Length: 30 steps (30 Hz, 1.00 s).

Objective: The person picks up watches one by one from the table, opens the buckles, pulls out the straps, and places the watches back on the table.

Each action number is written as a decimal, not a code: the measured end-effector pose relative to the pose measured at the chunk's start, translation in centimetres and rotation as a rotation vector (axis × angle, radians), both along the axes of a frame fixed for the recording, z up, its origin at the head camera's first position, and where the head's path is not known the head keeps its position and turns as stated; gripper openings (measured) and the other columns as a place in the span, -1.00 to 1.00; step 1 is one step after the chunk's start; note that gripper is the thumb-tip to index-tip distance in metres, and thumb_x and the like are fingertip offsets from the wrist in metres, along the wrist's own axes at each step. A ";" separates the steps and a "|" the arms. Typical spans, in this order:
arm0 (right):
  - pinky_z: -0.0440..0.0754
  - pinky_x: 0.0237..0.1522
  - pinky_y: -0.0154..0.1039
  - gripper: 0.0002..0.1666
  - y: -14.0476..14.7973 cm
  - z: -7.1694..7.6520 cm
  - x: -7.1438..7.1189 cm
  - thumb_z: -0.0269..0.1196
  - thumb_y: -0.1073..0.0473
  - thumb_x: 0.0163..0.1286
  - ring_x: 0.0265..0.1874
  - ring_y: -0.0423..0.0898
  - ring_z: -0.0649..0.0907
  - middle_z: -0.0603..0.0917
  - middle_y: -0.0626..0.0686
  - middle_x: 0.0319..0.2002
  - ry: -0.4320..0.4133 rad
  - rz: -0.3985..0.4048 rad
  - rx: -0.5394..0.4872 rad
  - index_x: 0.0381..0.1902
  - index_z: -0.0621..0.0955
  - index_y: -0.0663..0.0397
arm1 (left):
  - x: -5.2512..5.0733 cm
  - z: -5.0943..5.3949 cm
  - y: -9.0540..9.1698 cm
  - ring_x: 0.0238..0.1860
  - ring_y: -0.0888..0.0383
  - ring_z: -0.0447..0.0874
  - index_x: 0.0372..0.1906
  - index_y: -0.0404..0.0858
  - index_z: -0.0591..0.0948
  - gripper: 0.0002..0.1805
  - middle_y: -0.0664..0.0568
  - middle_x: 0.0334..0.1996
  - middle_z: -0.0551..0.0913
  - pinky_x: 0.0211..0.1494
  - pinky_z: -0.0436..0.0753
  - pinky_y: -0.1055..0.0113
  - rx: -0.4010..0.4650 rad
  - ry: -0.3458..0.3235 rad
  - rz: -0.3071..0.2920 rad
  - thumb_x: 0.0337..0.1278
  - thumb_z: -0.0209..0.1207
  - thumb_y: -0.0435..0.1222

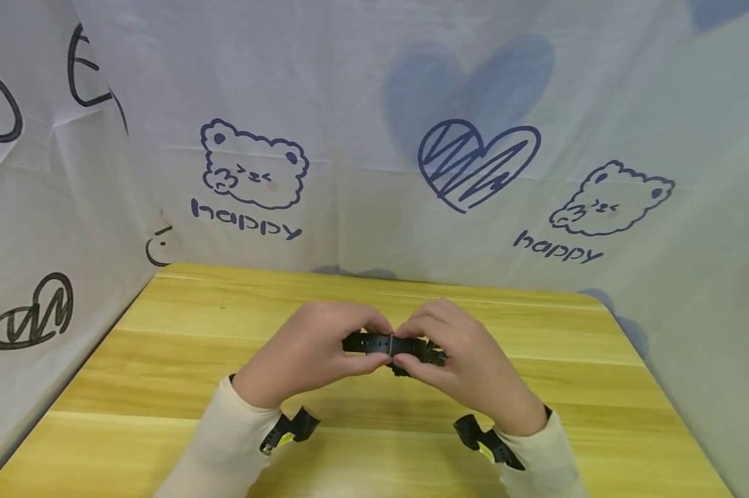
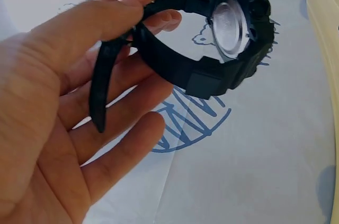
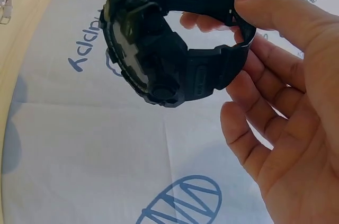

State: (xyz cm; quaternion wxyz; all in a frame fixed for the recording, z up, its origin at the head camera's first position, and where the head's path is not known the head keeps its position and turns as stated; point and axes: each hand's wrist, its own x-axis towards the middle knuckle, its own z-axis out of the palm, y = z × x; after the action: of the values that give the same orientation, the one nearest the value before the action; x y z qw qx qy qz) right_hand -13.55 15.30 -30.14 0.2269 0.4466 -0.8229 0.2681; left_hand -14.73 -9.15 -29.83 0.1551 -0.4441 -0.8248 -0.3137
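Note:
A black wristwatch (image 1: 411, 348) is held above the table between both hands, its strap (image 2: 169, 68) closed in a loop. My left hand (image 1: 315, 349) pinches the strap near the buckle between thumb and fingers. From the other side my right hand (image 1: 458, 353) pinches the strap, the two thumbs nearly meeting. In the left wrist view the round metal case back (image 2: 230, 27) faces the inside of the loop, and a loose strap end (image 2: 100, 91) hangs by the left palm. The right wrist view shows the watch case (image 3: 145, 49) from its outer side.
The wooden table (image 1: 374, 443) lies below the hands. A white cloth (image 1: 362, 83) with blue bears, hearts and lettering hangs behind it and at the sides. Black straps with small cameras (image 1: 299, 423) are on both wrists.

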 end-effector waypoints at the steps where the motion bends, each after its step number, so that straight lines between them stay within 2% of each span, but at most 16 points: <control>1: 0.61 -0.17 -0.28 -0.77 0.2 0.0 0.0 0.39 0.00 0.44 -0.15 -0.18 0.60 0.68 -0.10 -0.15 -0.001 -0.005 -0.002 -0.10 0.72 0.00 | -0.1 0.0 0.2 -0.34 0.44 0.58 -0.14 -0.05 0.74 -0.81 0.30 -0.26 0.74 -0.28 0.59 0.50 0.005 0.020 -0.005 0.17 0.48 -0.19; 5: 0.59 -0.17 -0.31 -0.79 0.8 0.2 0.2 0.45 0.05 0.38 -0.16 -0.19 0.59 0.67 -0.12 -0.16 -0.006 -0.012 -0.004 -0.11 0.71 -0.01 | -0.4 -0.1 1.0 -0.35 0.44 0.58 -0.18 -0.06 0.73 -0.80 0.30 -0.29 0.73 -0.30 0.57 0.52 0.031 0.076 -0.040 0.10 0.49 -0.24; 8: 0.58 -0.17 -0.33 -0.78 1.3 0.2 0.3 0.48 0.09 0.34 -0.17 -0.19 0.59 0.67 -0.12 -0.16 -0.006 -0.012 -0.011 -0.12 0.71 -0.01 | -0.6 -0.2 1.4 -0.33 0.43 0.60 -0.18 -0.07 0.73 -0.80 0.29 -0.28 0.73 -0.28 0.58 0.52 0.041 0.084 -0.068 0.09 0.48 -0.26; 12: 0.60 -0.19 -0.35 -0.78 1.0 0.0 0.2 0.47 0.11 0.35 -0.21 -0.21 0.59 0.66 -0.12 -0.19 -0.016 0.014 -0.001 -0.11 0.69 -0.01 | -0.4 -0.3 1.2 -0.36 0.43 0.56 -0.19 -0.04 0.70 -0.79 0.32 -0.30 0.70 -0.28 0.57 0.49 0.024 0.069 -0.059 0.07 0.45 -0.27; 17: 0.60 -0.32 -0.35 -0.77 0.3 -0.3 -0.1 0.48 0.17 0.32 -0.33 -0.24 0.54 0.60 -0.13 -0.27 -0.058 0.045 0.017 -0.13 0.65 -0.04 | -0.1 -0.7 0.5 -0.38 0.43 0.53 -0.18 -0.01 0.69 -0.75 0.34 -0.31 0.68 -0.29 0.59 0.49 0.005 0.057 -0.038 0.01 0.43 -0.29; 22: 0.60 -0.37 -0.35 -0.74 0.3 -0.3 -0.2 0.51 0.20 0.26 -0.37 -0.26 0.53 0.59 -0.15 -0.29 -0.069 0.038 0.029 -0.16 0.65 -0.07 | -0.2 -0.9 0.6 -0.39 0.43 0.54 -0.20 -0.01 0.68 -0.77 0.33 -0.32 0.68 -0.31 0.56 0.54 -0.001 0.045 -0.046 0.02 0.43 -0.29; 30: 0.62 -0.41 -0.32 -0.75 0.1 -0.5 -0.3 0.51 0.19 0.26 -0.40 -0.30 0.55 0.61 -0.18 -0.30 -0.079 0.057 0.026 -0.17 0.66 -0.08 | -0.1 -0.6 0.2 -0.39 0.44 0.56 -0.19 -0.02 0.67 -0.77 0.32 -0.31 0.69 -0.32 0.57 0.53 -0.040 -0.015 -0.049 0.03 0.38 -0.32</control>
State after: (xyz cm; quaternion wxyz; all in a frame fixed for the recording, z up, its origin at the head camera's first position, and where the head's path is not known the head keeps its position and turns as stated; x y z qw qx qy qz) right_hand -13.84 15.45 -30.64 0.1809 0.4619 -0.8215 0.2812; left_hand -14.81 -8.95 -30.41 0.1323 -0.4649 -0.8210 -0.3040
